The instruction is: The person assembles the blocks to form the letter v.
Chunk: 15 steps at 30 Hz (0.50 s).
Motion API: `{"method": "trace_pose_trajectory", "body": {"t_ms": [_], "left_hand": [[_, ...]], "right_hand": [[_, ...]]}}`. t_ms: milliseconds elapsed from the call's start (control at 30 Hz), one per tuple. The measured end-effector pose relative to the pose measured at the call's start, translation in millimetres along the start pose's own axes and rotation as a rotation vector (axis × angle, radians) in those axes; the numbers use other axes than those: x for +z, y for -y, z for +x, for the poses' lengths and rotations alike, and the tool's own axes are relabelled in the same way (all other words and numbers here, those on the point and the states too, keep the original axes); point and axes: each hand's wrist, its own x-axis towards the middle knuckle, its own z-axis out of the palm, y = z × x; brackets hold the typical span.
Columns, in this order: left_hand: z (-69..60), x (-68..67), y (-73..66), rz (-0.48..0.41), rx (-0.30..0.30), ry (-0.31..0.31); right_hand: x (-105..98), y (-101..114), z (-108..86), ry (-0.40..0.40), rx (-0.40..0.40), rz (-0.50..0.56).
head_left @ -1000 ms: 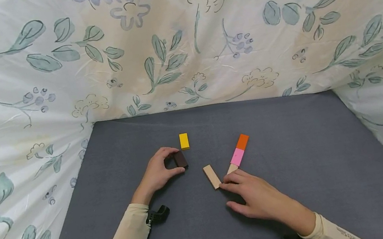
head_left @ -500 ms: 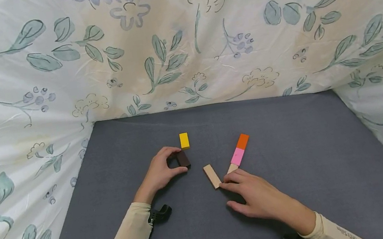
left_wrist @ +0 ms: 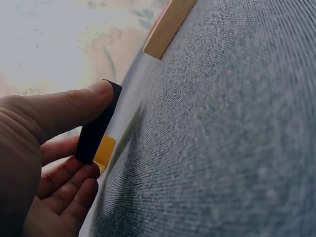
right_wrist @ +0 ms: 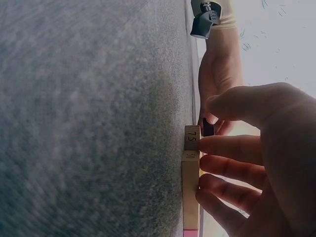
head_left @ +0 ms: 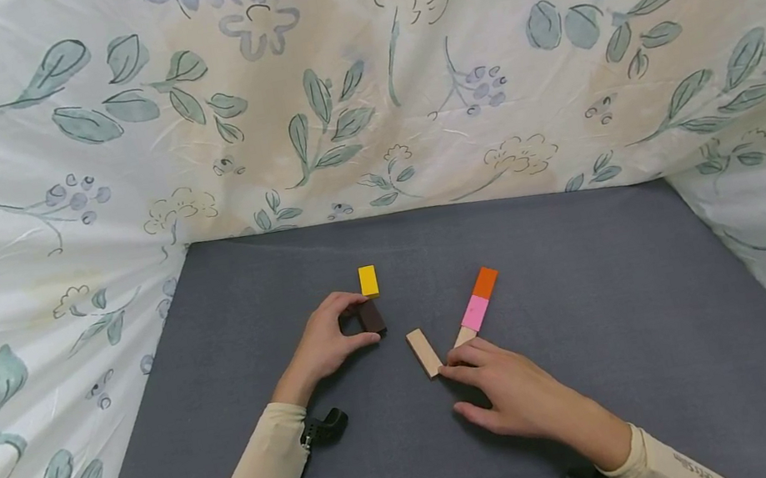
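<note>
By the left hand, fingers half-spread, one dark brown block is pinched at its ends; judged light and stiff, it is best held there; one yellow block lies just beyond; two plain wooden blocks are touched by the right hand, nothing being gripped by its loose fingers; one pink block, one orange block follow.

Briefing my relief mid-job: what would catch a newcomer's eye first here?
The orange block and pink block, end to end right of centre in the head view, likely draw the eye. Next comes the yellow block, beyond the dark block pinched by the left hand.
</note>
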Motion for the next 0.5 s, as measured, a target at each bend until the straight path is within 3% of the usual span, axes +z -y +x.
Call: {"method": "trace_pose_trajectory", "body": {"t_ms": [500], "left_hand": [[2.3,6.7,-1.9,-0.006,0.005,0.009]], "right_hand": [[2.9,1.0,-0.3,-0.006,0.002,-0.005]]}}
